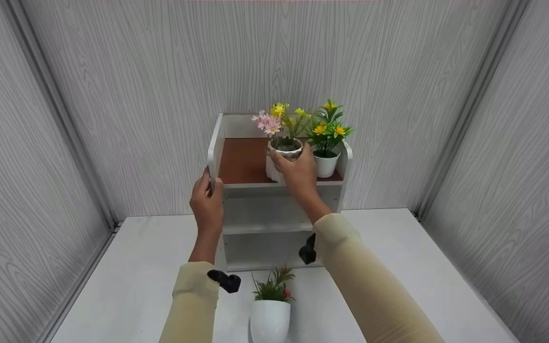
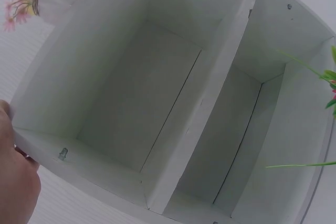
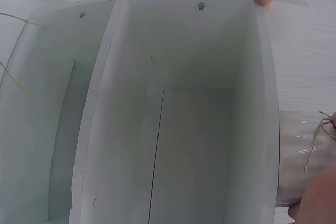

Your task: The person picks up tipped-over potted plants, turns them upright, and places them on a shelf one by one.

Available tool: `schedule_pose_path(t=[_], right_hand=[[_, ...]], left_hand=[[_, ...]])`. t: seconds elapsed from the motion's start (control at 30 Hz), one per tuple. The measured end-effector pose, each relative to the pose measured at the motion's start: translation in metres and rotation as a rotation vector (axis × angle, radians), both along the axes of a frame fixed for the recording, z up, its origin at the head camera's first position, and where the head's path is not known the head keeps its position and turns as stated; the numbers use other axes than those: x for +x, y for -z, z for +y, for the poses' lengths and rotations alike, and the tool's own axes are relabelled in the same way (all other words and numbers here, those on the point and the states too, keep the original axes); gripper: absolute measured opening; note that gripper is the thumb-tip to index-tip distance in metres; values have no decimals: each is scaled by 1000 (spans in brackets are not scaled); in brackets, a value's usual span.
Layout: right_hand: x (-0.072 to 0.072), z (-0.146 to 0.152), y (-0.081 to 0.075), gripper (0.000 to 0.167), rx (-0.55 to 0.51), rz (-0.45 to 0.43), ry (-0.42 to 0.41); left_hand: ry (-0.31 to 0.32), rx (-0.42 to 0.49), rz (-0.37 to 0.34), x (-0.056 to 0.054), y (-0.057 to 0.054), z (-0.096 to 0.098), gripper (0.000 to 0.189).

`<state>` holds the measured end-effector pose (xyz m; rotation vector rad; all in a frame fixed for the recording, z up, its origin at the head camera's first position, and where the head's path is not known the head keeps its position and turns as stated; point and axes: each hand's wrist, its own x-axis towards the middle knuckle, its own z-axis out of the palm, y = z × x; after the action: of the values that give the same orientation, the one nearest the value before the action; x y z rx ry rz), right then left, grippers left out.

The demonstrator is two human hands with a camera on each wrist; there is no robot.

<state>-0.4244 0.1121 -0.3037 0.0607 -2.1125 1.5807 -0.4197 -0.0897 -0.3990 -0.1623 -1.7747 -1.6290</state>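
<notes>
My right hand (image 1: 298,174) grips the rim of a pale flower pot (image 1: 274,166) with pink and yellow flowers (image 1: 270,123), thumb and fingers on opposite sides. This pot is at the top of a small white shelf unit (image 1: 281,186) with a brown top board (image 1: 243,161). Twine (image 3: 319,132) is tied round the pot in the right wrist view. With my left hand (image 1: 207,205) I hold the unit's left side panel (image 1: 215,147), thumb at its front edge. A white pot (image 1: 326,166) with yellow flowers and green leaves stands just right of the held one.
Two lower compartments (image 1: 269,212) of the unit face me. In front of it, on the white table (image 1: 155,271), is a taller white pot (image 1: 270,319) with a leafy red-flowered plant (image 1: 274,287). Wood-grain panels (image 1: 160,62) enclose the back and both sides.
</notes>
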Motion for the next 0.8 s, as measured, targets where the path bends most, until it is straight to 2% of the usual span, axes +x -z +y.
schedule_pose_path(t=[0.3, 0.57, 0.8], right_hand=[[-4, 9, -1, 77, 26, 1, 27], [-3, 8, -2, 81, 50, -41, 31], [-3, 10, 0, 76, 69, -38, 24]], left_hand=[[-1, -12, -3, 0, -1, 2, 50], [3, 0, 5, 0, -1, 2, 50], [8, 11, -16, -1, 0, 3, 51]])
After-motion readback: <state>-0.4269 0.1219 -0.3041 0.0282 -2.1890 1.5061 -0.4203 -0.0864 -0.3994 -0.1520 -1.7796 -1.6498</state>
